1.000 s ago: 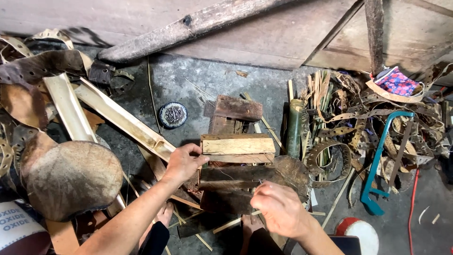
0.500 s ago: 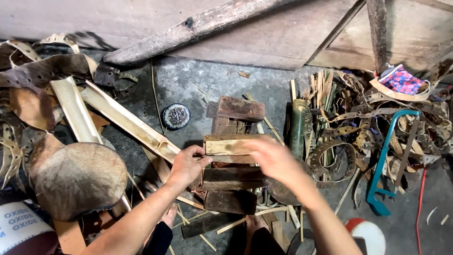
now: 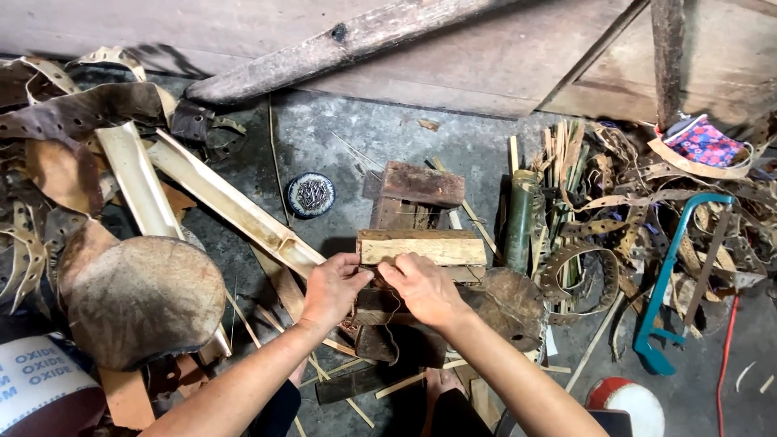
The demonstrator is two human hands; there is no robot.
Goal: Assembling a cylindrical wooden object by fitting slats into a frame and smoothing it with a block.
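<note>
Fingers: left hand (image 3: 332, 287) & right hand (image 3: 422, 290) curled, fingertips (image 3: 387, 273) nearly meeting, pinching at the near edge of a pale rectangular wood block (image 3: 421, 247); what they grip, if anything, can't tell.
Block: lies flat atop a stack of dark wood scraps (image 3: 417, 194), just beyond the knuckles.
Surface: grey concrete floor (image 3: 380, 133), w/ split bamboo slats (image 3: 227, 202), round black tin of nails (image 3: 311, 194), blue-framed hacksaw (image 3: 672, 275).
Room: weathered plank wall (image 3: 502, 57) behind.
</note>
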